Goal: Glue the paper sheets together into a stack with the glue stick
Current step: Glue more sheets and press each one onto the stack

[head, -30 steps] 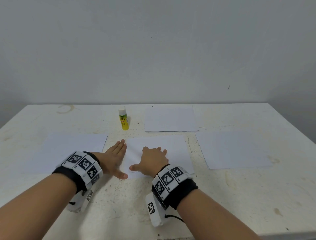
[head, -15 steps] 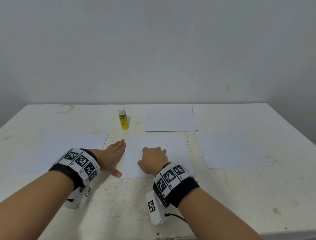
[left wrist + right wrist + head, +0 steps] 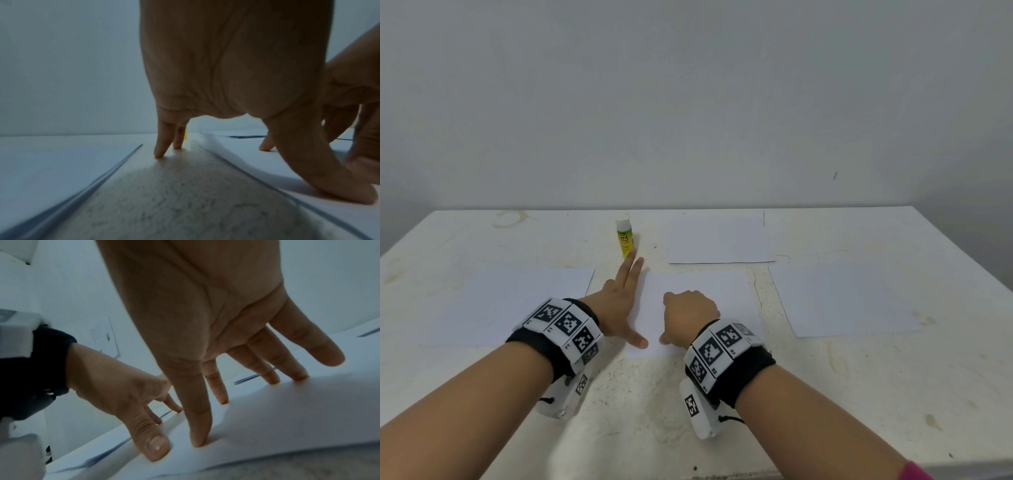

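— Any writing to read here?
— Only on the glue stick (image 3: 625,238): dark lettering on its yellow label, too blurred to spell out
— And the wrist bands (image 3: 565,324)?
— Black-and-white square marker codes, tiny characters beside them illegible

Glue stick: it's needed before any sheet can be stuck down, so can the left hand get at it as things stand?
Probably yes. The glue stick stands upright just beyond the left hand, whose straight fingers point at it. Only bare table shows around it, and the hand holds nothing.
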The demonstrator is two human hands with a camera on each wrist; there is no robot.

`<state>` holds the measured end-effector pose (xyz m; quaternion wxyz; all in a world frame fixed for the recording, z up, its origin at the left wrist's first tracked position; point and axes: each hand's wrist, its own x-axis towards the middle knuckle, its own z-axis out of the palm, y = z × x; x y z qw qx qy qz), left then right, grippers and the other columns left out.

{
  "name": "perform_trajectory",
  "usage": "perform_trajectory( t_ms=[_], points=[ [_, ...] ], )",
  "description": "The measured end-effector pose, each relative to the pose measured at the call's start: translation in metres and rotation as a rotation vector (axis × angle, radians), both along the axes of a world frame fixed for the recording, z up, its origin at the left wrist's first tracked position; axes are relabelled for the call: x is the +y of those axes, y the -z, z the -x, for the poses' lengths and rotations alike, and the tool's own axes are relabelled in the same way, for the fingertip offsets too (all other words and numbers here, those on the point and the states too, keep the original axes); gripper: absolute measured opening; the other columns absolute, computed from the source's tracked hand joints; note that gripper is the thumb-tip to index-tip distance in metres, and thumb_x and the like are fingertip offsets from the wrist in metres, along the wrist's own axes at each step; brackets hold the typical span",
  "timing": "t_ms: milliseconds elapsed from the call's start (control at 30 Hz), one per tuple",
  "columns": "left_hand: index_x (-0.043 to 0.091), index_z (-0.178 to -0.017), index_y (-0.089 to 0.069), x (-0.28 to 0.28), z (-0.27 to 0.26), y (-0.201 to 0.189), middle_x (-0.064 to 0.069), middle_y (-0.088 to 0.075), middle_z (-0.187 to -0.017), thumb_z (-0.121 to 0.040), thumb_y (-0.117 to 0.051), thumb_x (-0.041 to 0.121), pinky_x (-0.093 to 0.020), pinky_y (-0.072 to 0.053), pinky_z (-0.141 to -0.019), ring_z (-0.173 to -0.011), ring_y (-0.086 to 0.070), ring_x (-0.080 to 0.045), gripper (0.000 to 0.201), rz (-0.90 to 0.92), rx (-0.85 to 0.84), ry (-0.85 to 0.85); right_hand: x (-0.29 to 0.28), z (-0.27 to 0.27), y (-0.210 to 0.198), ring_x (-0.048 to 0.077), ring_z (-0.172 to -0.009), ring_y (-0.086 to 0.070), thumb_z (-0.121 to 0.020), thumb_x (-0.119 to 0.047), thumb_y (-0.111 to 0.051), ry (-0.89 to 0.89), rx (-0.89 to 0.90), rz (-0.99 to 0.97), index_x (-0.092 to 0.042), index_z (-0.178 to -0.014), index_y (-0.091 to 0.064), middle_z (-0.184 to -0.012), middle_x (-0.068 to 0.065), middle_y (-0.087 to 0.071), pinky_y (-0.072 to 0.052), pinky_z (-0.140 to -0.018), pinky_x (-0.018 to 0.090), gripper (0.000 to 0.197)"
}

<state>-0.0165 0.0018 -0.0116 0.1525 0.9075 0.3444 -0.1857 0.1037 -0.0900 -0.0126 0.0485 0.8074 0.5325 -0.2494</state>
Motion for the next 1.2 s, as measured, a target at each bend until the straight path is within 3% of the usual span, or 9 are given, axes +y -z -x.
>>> perform_trajectory(
  t_ms=[100, 267, 467, 600, 800, 867, 1033, 1133, 1200],
  points=[
    [0.015, -0.142, 0.036, -0.001, 0.000, 0.001, 0.002, 0.055, -0.138, -0.065, -0.077, 0.060, -0.047, -0.027, -0.115, -0.145, -0.012, -0.035, 0.144, -0.007, 0.023, -0.001, -0.001, 0.000, -0.003, 0.032, -0.119, -0.044, -0.085, -0.037, -0.067, -0.020, -0.030, 0.021, -0.016, -0.134, -0.039, -0.125, 0.014, -0.050, -0.046, -0.093, 0.046, 0.060],
    [0.002, -0.149, 0.017, -0.006, 0.000, 0.000, -0.009, 0.029, -0.155, -0.082, -0.052, 0.069, -0.048, -0.001, -0.119, -0.142, 0.028, -0.028, 0.118, -0.028, 0.269, 0.079, 0.000, 0.002, -0.005, 0.037, -0.123, -0.038, -0.085, -0.041, -0.067, -0.053, -0.137, 0.035, -0.018, -0.138, -0.035, -0.132, 0.019, -0.039, -0.042, -0.098, 0.049, 0.066],
    [0.000, -0.147, 0.021, -0.008, 0.000, -0.001, -0.013, 0.028, -0.155, -0.084, -0.047, 0.068, -0.045, -0.002, -0.118, -0.144, 0.025, -0.023, 0.115, -0.012, 0.308, 0.072, 0.008, 0.011, -0.001, 0.032, -0.135, -0.026, -0.089, -0.020, -0.060, -0.105, -0.138, -0.033, -0.011, -0.142, -0.029, -0.145, 0.014, -0.029, -0.032, -0.105, 0.054, 0.063],
    [0.002, -0.148, 0.019, -0.008, 0.000, -0.002, -0.013, 0.026, -0.156, -0.084, -0.048, 0.067, -0.045, -0.008, -0.118, -0.145, 0.021, -0.023, 0.114, -0.007, 0.313, 0.077, 0.015, 0.004, -0.007, 0.019, -0.148, 0.002, -0.087, -0.006, -0.062, -0.362, 0.046, 0.021, -0.020, -0.153, 0.003, -0.161, 0.000, 0.004, -0.009, -0.117, 0.056, 0.094],
    [-0.001, -0.147, 0.020, -0.008, -0.002, -0.001, -0.014, 0.026, -0.156, -0.084, -0.048, 0.068, -0.044, -0.008, -0.119, -0.146, 0.018, -0.023, 0.115, -0.035, 0.339, 0.091, 0.001, -0.049, -0.016, 0.017, -0.147, -0.013, -0.083, -0.044, -0.070, -0.345, 0.052, 0.097, -0.027, -0.154, 0.001, -0.161, -0.010, 0.005, 0.003, -0.117, 0.048, 0.101],
    [-0.001, -0.146, 0.021, -0.008, -0.001, -0.002, -0.013, 0.027, -0.155, -0.084, -0.047, 0.069, -0.044, -0.008, -0.119, -0.146, 0.018, -0.022, 0.115, -0.028, 0.340, 0.091, -0.009, -0.067, -0.019, 0.018, -0.146, -0.015, -0.082, -0.049, -0.068, -0.290, 0.052, 0.113, -0.028, -0.154, 0.002, -0.161, -0.011, 0.003, 0.002, -0.117, 0.045, 0.102],
    [0.000, -0.146, 0.022, -0.007, 0.000, -0.002, -0.013, 0.029, -0.155, -0.082, -0.046, 0.070, -0.045, -0.006, -0.119, -0.146, 0.020, -0.022, 0.117, -0.008, 0.331, 0.088, -0.031, -0.114, -0.032, 0.020, -0.143, -0.026, -0.084, -0.056, -0.062, -0.129, 0.056, 0.173, -0.028, -0.153, 0.001, -0.160, -0.007, -0.010, -0.022, -0.113, 0.036, 0.098],
    [0.000, -0.146, 0.022, -0.008, 0.001, -0.002, -0.012, 0.030, -0.154, -0.077, -0.043, 0.074, -0.045, -0.006, -0.119, -0.145, 0.021, -0.021, 0.121, -0.004, 0.336, 0.089, -0.035, -0.124, -0.035, 0.021, -0.143, -0.025, -0.084, -0.059, -0.059, -0.110, 0.032, 0.208, -0.028, -0.153, 0.002, -0.161, -0.007, -0.007, -0.023, -0.113, 0.035, 0.097],
    [0.000, -0.146, 0.022, -0.008, 0.001, -0.003, -0.013, 0.030, -0.154, -0.081, -0.044, 0.072, -0.045, -0.005, -0.119, -0.145, 0.021, -0.022, 0.118, -0.007, 0.340, 0.092, -0.031, -0.118, -0.036, 0.023, -0.141, -0.030, -0.084, -0.061, -0.058, -0.108, -0.047, 0.221, -0.023, -0.154, -0.006, -0.159, -0.001, -0.019, -0.024, -0.113, 0.038, 0.095]
  ],
)
